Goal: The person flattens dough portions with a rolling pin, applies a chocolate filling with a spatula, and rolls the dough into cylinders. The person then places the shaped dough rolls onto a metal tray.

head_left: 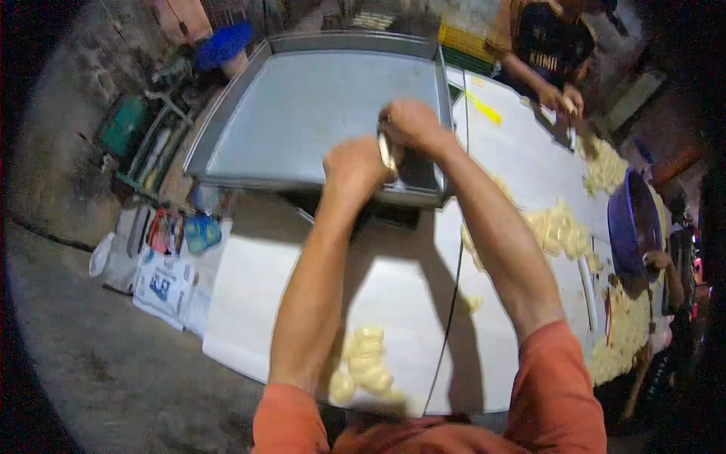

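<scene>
My left hand (357, 163) and my right hand (412, 123) are both closed, side by side above the near right part of a large grey metal tray (295, 106). Between them shows a narrow, pale, shiny thing (389, 155) that both seem to grip; its kind is not clear. The tray has raised walls and stands at the far side of a white table (257, 280). Several pale yellow dough pieces (367, 363) lie at the table's near edge, below my forearms. More dough pieces (560, 227) lie in a heap right of my right forearm.
At the far right, a person (552, 45) handles a small pale piece above the table. Another person's hand (658, 261) is at a purple basin (634, 227) on the right. A yellow tool (484, 110) lies behind the tray's right side. Packages (162, 284) sit left of the table.
</scene>
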The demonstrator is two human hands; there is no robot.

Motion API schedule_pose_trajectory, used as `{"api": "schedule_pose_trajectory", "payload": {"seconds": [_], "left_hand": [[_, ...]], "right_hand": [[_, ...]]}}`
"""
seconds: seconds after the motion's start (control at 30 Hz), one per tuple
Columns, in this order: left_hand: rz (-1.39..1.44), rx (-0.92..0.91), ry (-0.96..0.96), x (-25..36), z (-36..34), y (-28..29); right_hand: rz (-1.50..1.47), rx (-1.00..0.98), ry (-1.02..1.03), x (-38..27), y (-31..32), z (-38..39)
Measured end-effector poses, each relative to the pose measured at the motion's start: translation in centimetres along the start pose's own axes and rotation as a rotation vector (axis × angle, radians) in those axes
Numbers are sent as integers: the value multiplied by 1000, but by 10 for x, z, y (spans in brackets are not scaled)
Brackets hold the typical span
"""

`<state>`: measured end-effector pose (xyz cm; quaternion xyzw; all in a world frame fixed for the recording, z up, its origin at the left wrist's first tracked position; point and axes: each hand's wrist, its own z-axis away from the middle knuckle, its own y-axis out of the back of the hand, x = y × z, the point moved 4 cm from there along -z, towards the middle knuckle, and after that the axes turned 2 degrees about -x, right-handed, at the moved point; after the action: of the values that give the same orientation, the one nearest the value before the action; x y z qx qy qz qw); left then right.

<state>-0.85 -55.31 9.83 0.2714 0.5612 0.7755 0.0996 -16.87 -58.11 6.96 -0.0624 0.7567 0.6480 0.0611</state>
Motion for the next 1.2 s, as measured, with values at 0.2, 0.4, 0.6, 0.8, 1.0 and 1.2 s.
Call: {"api": "schedule_pose_trajectory", "payload": {"seconds": [0.2, 0.4, 0.6, 0.8, 1.0, 1.2], "left_hand": [[77, 346, -139, -22, 47, -2], [276, 747, -311, -125, 162, -13], [411, 653, 84, -138, 287, -68], [617, 495, 206, -102, 345, -119], [522, 458, 252, -66, 388, -139], [620, 462, 343, -56, 428, -160]], "right_hand": [[30, 388, 148, 0, 55, 98], [-381, 85, 475, -124, 20, 347], [-284, -332, 591, -138, -47, 495], [-299, -235, 566, -176, -56, 507], [-255, 25, 38, -25, -5, 599], [60, -165, -683, 63, -15, 701]]}}
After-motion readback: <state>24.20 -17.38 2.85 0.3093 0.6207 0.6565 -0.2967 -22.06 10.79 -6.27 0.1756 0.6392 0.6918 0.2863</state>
